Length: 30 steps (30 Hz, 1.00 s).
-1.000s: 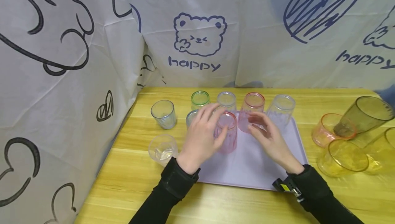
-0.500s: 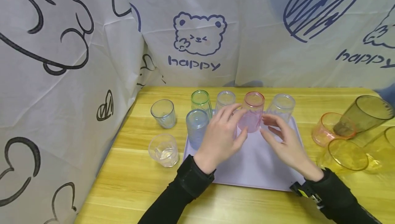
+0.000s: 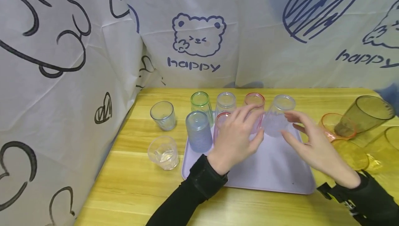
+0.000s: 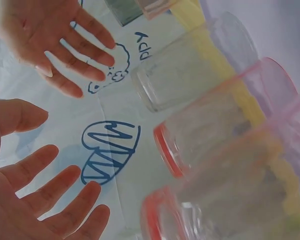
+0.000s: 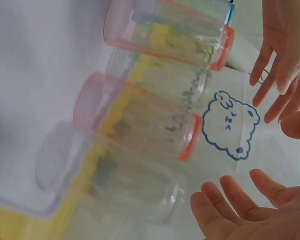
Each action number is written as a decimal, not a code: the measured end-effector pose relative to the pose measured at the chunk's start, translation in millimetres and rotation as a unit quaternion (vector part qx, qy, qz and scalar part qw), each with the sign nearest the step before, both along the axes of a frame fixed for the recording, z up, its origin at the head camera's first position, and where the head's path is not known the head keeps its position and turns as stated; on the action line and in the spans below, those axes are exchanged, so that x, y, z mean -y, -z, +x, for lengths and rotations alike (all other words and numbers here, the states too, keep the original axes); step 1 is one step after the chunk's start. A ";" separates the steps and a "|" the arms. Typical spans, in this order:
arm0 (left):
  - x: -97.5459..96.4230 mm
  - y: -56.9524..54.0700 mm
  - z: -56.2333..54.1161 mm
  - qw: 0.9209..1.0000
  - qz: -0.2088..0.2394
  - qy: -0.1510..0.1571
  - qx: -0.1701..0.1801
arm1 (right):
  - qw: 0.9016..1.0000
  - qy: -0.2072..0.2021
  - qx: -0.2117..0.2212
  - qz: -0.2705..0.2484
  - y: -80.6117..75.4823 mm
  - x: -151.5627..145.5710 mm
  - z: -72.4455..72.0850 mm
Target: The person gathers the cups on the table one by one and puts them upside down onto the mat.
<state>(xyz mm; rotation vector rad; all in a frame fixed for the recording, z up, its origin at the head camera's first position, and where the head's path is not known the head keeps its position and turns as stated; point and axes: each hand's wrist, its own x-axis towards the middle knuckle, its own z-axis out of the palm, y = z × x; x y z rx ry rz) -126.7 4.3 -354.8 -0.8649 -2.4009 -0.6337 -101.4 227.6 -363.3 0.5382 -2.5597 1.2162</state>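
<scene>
In the head view, my left hand (image 3: pixel 238 137) hovers over the tray with fingers spread, in front of the front pink glass (image 3: pixel 218 129) and back pink glass (image 3: pixel 254 98). It holds nothing. My right hand (image 3: pixel 321 150) is also bare, its fingers and thumb parted just right of a clear glass (image 3: pixel 275 122). A blue glass (image 3: pixel 199 136), a green glass (image 3: pixel 202 108) and another clear glass (image 3: pixel 225 105) stand to the left. All these glasses are upside down on the lilac tray (image 3: pixel 274 174). Both wrist views show the hands above the glasses' upturned bases, apart from them.
Left of the tray stand a bluish tumbler (image 3: pixel 164 117) and a clear tumbler (image 3: pixel 168 156), both upright. To the right are an orange glass (image 3: pixel 330 122), a tall smoky glass (image 3: pixel 364 115) and yellow glasses (image 3: pixel 353 153). A printed cloth (image 3: pixel 265 46) hangs behind the table.
Both hands have moved rightward across the tray, from around the front pink glass towards the right clear glass. The glasses stay where they stood; the head view has shifted slightly.
</scene>
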 end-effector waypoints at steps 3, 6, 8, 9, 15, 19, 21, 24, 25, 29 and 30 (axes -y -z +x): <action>-7.1 -2.7 -0.4 1.000 -0.009 -0.002 0.006 | 0.999 0.017 -0.017 0.028 -6.2 -9.4 0.4; -15.3 -5.8 -1.1 1.000 -0.020 -0.004 0.009 | 0.997 0.033 -0.045 0.058 -12.3 -20.0 -0.6; -21.4 -7.4 -2.4 0.999 -0.030 -0.004 0.012 | 0.995 0.041 -0.053 0.072 -16.4 -27.9 -2.4; -24.5 -8.0 -3.0 0.999 -0.036 -0.006 0.013 | 0.994 0.046 -0.055 0.077 -18.4 -31.6 -3.8; -44.5 -4.9 -10.9 0.999 -0.051 0.002 0.013 | 0.988 0.094 -0.040 0.117 -28.6 -50.1 -14.3; -58.4 -1.6 -16.0 0.998 -0.067 -0.001 0.010 | 0.980 0.124 -0.030 0.150 -33.8 -67.3 -23.9; -64.3 -1.2 -18.0 0.997 -0.081 -0.006 0.015 | 0.975 0.140 -0.022 0.168 -35.6 -78.0 -29.8; -72.5 -2.2 -20.3 0.995 -0.101 -0.011 0.024 | 0.964 0.177 0.003 0.199 -37.2 -93.9 -37.0; -75.1 -2.5 -21.2 0.994 -0.108 -0.013 0.028 | 0.960 0.191 0.011 0.205 -37.1 -99.1 -39.5; -84.4 -1.8 -24.5 0.990 -0.130 -0.015 0.043 | 0.946 0.237 0.024 0.218 -33.4 -120.9 -48.9; -86.1 -1.5 -25.1 0.990 -0.134 -0.015 0.048 | 0.944 0.246 0.025 0.217 -30.7 -127.8 -52.1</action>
